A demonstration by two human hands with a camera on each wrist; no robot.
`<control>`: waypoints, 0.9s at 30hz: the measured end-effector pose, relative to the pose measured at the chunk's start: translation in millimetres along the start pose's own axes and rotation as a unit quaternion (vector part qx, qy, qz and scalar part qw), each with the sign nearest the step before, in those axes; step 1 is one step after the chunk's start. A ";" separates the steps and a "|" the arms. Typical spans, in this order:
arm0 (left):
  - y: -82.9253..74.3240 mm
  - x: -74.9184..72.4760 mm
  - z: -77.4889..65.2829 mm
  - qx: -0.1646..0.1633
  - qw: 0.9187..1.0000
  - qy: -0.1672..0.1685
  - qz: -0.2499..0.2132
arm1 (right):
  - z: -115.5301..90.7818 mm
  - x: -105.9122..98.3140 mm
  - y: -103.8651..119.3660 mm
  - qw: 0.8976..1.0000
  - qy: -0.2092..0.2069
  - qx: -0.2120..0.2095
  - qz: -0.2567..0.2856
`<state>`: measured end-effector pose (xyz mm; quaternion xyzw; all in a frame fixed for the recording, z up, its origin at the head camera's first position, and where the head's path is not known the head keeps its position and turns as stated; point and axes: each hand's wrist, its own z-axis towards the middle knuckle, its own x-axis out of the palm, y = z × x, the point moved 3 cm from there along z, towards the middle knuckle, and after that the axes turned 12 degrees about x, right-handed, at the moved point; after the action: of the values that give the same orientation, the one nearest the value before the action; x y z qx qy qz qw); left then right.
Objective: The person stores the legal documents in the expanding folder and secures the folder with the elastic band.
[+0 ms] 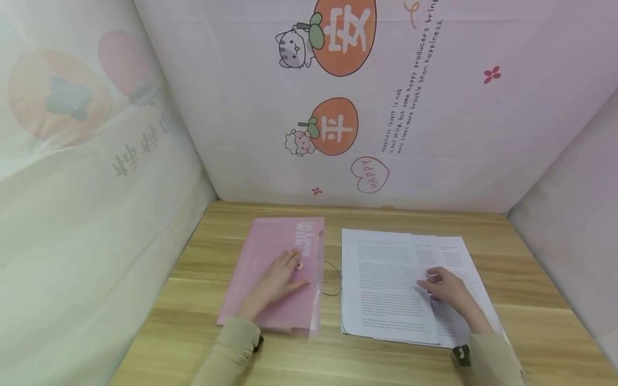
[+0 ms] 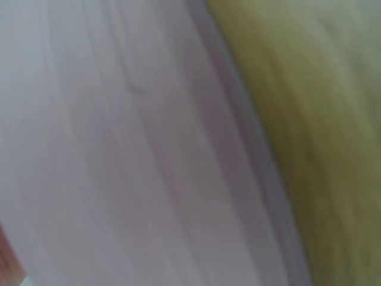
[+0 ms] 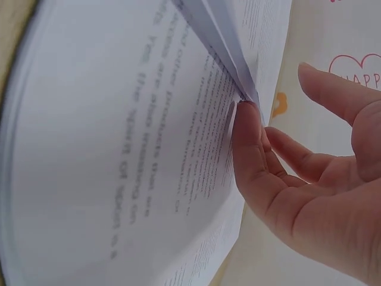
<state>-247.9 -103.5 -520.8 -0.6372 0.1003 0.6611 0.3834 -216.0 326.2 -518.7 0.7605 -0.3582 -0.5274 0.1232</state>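
There it was: "In Love With", sideways in white on my pink folder (image 1: 260,257)! Up on the back cloth (image 1: 434,134), I read "安" on the upper orange fruit (image 1: 345,32), "平" on the lower fruit (image 1: 334,127) and "HAPPY" inside a heart (image 1: 370,175). Beside them ran "Happiness itself is not a bad thing, but some happy producers bring many times more trouble than happiness." On the printed sheets (image 1: 388,284), blurred type gave me "the spirit of". The left cloth (image 1: 145,225) bore characters too faint to read.
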 end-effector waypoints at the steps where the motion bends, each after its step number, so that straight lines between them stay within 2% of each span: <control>1: -1.0 0.4 0.7 0.002 1.000 -0.001 0.000 | 0.4 0.4 0.1 1.000 0.001 0.003 0.001; 11: -7.5 7.1 3.3 0.018 1.000 0.008 0.012 | 4.2 2.1 4.3 0.999 -0.013 0.018 -0.031; 15: -8.2 8.6 2.7 0.011 1.000 0.010 0.006 | 5.1 4.6 7.6 0.999 -0.017 0.013 -0.033; 20: -9.6 10.6 4.0 -0.005 1.000 0.029 0.005 | 4.7 6.0 13.4 0.999 -0.026 0.016 -0.044; 27: -14.1 12.0 6.2 -0.008 0.999 0.032 -0.001 | 7.6 9.0 16.9 0.998 -0.034 0.028 -0.043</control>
<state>-242.4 -85.4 -525.9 -0.6610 0.1065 0.6406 0.3760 -228.1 309.6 -518.6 0.7599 -0.3441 -0.5475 0.0667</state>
